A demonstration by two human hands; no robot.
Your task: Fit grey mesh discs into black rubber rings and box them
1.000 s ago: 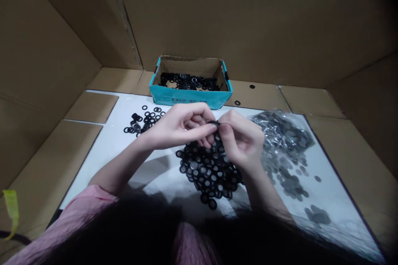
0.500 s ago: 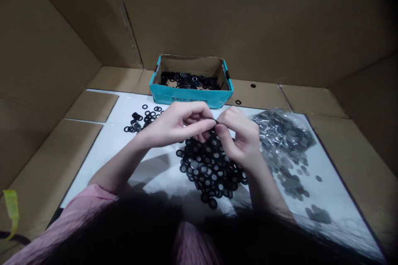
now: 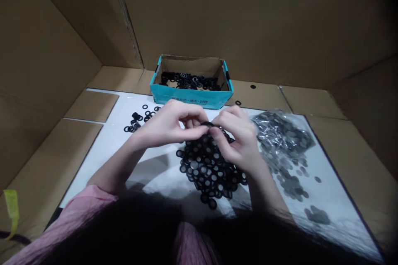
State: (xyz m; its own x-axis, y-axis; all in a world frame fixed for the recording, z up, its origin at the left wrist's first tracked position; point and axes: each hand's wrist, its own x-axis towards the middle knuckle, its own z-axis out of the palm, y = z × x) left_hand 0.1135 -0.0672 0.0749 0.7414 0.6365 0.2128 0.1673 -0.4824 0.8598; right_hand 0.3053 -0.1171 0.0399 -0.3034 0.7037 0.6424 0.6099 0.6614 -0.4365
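Between the fingertips of both hands is a black ring (image 3: 207,124), tilted so that its rim shows. My left hand (image 3: 178,124) pinches it from the left, and my right hand (image 3: 234,132) grips it from the right with thumb and fingers. Whether a disc sits inside the ring is hidden. Below the hands lies a heap of black rings with pale grey discs in their centres (image 3: 208,169). Loose black rings (image 3: 149,114) are scattered left of my left hand, partly covered by it.
A turquoise open box (image 3: 192,97) holding many black rings stands at the back. At right, a clear plastic bag (image 3: 282,132) contains grey discs, and loose grey discs (image 3: 292,186) lie near it. Cardboard walls (image 3: 242,20) enclose the white work surface (image 3: 102,145).
Both hands have shifted slightly left. The black ring between them has turned, so more of its rim shows now. The heap and the box look the same.
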